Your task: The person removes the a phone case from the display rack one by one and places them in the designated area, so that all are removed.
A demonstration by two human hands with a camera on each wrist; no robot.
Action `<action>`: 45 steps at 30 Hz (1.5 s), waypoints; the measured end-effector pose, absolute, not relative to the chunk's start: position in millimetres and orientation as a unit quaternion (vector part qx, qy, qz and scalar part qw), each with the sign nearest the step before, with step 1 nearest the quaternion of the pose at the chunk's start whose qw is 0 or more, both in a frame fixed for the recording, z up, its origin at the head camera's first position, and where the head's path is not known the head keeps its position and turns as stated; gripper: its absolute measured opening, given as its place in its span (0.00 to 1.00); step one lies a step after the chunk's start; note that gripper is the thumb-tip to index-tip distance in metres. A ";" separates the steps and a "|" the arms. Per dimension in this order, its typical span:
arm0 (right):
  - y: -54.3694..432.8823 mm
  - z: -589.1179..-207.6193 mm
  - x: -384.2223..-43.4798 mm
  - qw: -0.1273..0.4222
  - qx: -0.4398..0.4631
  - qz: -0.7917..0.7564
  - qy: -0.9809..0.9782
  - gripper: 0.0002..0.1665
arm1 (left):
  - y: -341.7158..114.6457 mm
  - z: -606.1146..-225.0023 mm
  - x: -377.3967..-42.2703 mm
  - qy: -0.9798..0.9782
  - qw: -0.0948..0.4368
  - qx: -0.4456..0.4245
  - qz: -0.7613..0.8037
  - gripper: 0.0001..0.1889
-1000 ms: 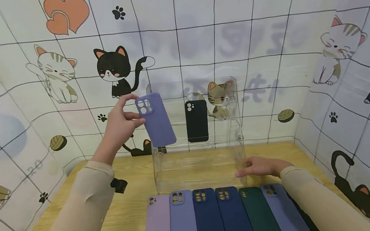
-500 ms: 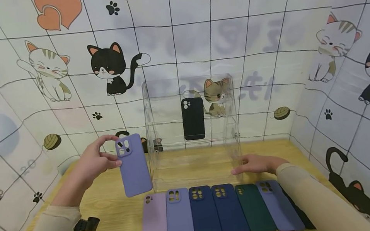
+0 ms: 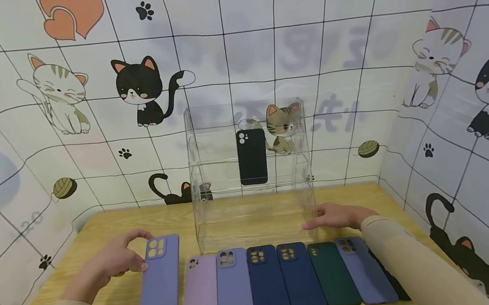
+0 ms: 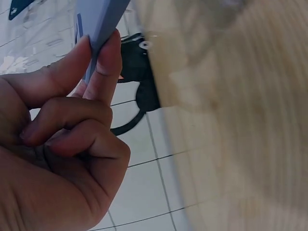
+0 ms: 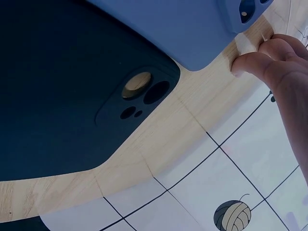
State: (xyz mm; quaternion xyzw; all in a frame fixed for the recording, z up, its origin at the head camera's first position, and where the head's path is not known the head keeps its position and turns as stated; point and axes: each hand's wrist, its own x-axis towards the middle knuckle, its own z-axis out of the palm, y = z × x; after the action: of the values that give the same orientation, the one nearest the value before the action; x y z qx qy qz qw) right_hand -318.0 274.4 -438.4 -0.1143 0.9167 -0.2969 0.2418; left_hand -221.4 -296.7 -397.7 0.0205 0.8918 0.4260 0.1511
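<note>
My left hand pinches a lavender phone case by its upper left edge, between thumb and forefinger. The case tilts at the left end of a row of phone cases; whether it touches the table is unclear. In the left wrist view the pinched case shows edge-on, the other fingers curled below. My right hand holds the lower right side of a clear tiered display stand, thumb in front, the other fingers partly hidden. On an upper tier of that stand leans a black phone case.
The row holds a pink case, a lavender one, two navy ones, a green one and a blue-violet one. My right sleeve partly covers a dark case at its end. A cat-print sheet surrounds the wooden table.
My left hand has carried the lavender case from in front of the stand's upper left, down and left to the row's left end. The right hand stays at the stand.
</note>
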 end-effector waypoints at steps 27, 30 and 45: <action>274.4 -438.1 -318.0 0.244 -0.108 -0.291 0.919 0.65 | -288.5 -435.6 -222.6 0.909 0.162 0.000 0.384 0.36; 274.5 -438.0 -318.3 0.245 -0.107 -0.289 0.919 0.65 | -284.9 -434.5 -222.7 0.909 0.169 0.006 0.380 0.36; 272.4 -434.4 -314.1 0.249 -0.117 -0.303 0.912 0.62 | -279.2 -430.4 -222.8 0.938 0.154 0.032 0.308 0.37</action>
State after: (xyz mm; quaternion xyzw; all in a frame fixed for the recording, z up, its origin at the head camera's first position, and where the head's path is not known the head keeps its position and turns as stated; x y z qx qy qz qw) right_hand -314.1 272.4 -434.4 -0.1168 0.9123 -0.3032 0.2494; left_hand -222.8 -279.2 -430.4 0.0319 0.9384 0.3080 0.1536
